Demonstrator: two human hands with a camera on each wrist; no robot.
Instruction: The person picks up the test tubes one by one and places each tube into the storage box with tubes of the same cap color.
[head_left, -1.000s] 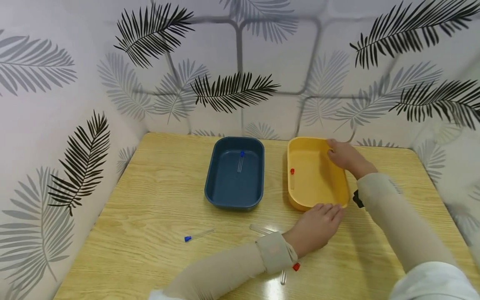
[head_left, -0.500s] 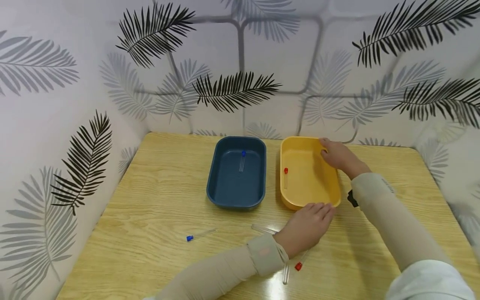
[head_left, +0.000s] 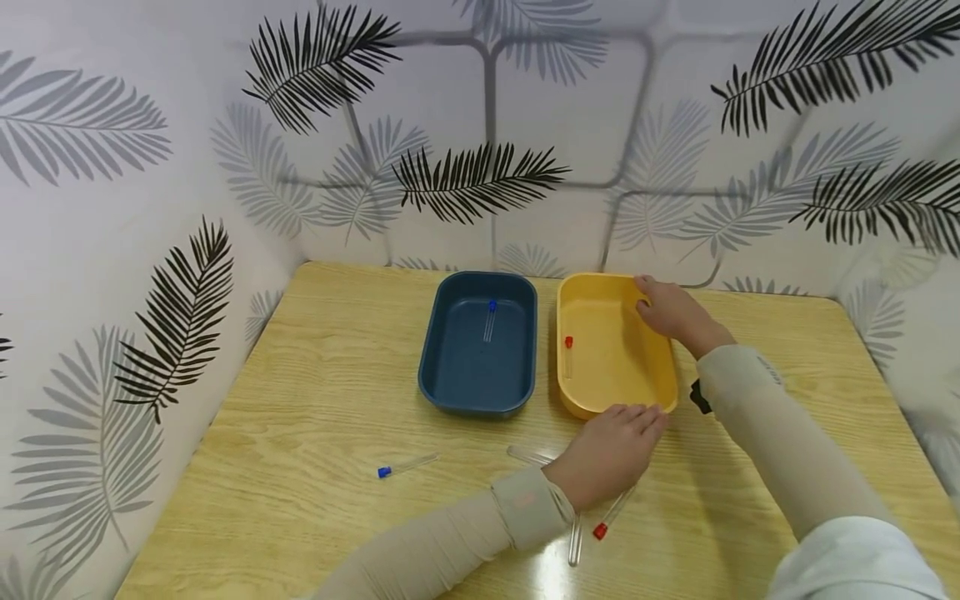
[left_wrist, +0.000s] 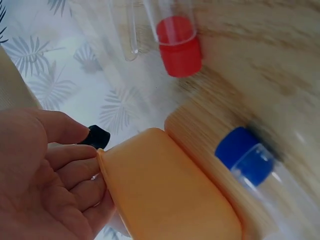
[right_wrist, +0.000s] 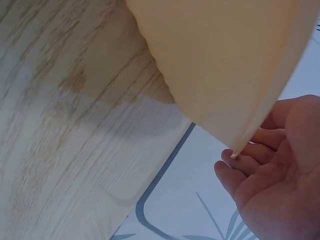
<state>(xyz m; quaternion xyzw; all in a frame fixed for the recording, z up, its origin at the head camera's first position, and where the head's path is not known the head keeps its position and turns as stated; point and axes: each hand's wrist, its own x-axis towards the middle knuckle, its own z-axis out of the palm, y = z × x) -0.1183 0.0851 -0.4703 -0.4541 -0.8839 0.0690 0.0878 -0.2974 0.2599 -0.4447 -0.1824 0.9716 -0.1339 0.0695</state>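
Note:
In the head view a yellow plastic tray (head_left: 611,358) stands at the back right of the table, holding a red-capped test tube (head_left: 568,357). My left hand (head_left: 611,454) hooks its fingers over the near rim, seen also in the left wrist view on the tray wall (left_wrist: 167,187). At the far right corner my right hand (head_left: 678,312) grips the rim between thumb and fingers. Left of it is a dark blue tray (head_left: 480,379) with a blue-capped test tube (head_left: 490,321) inside. Another red-capped test tube (head_left: 602,529) lies near my left wrist.
A blue-capped test tube (head_left: 405,466) lies on the wooden table (head_left: 300,400), left of my forearm. Clear tubes (head_left: 575,542) lie beside and partly under my left arm. A patterned backdrop (head_left: 510,117) stands behind the table's far edge.
Both hands have shifted the yellow tray left, closer to the blue tray, mostly in the first half second. The red-capped tube inside moved with it. The head view has turned slightly.

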